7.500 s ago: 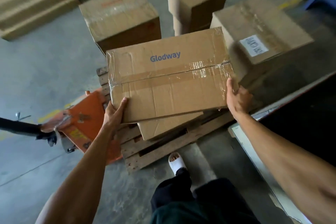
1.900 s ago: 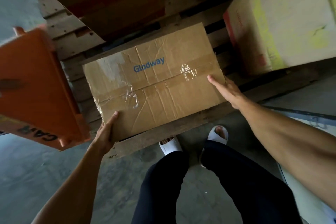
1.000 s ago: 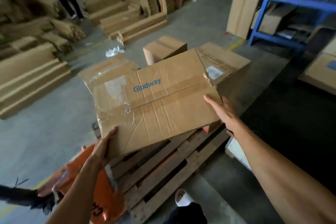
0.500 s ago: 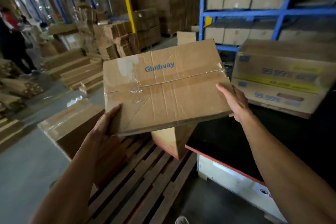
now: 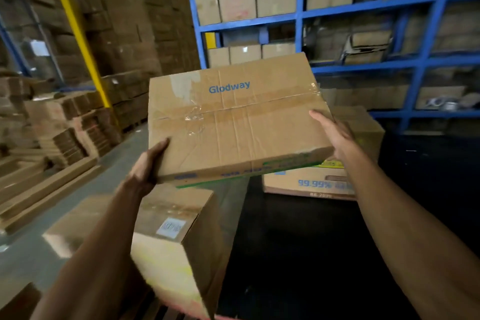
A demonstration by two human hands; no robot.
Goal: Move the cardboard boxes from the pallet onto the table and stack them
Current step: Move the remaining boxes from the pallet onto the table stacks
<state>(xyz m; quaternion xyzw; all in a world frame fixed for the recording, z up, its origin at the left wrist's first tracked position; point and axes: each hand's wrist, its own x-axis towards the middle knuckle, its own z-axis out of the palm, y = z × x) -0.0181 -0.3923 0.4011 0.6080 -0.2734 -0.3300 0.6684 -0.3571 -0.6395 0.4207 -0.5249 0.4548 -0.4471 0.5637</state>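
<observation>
I hold a flat cardboard box [image 5: 233, 122] printed "Glodway" in the air at chest height, tilted slightly. My left hand [image 5: 149, 163] grips its near left corner, thumb on top and fingers underneath. My right hand [image 5: 335, 135] holds the right side, thumb along the top edge; its fingers are hidden below. The box hangs over the near left edge of the black table [image 5: 311, 241]. Behind and under it on the table sits a box printed "99.99%" [image 5: 311, 186], partly hidden. Below my left arm stands a taped box with a white label [image 5: 179, 236].
Blue shelving [image 5: 298, 15] full of cartons rises behind the table. To the left are stacks of flat cardboard [image 5: 59, 132] and a yellow post [image 5: 78, 34] beside a grey floor aisle. Another box [image 5: 72, 228] lies low at the left.
Both hands have lifted the Glodway box off the pallet and swung it right, toward the table. It has risen further in the last half second, and now covers part of the "99.99%" box.
</observation>
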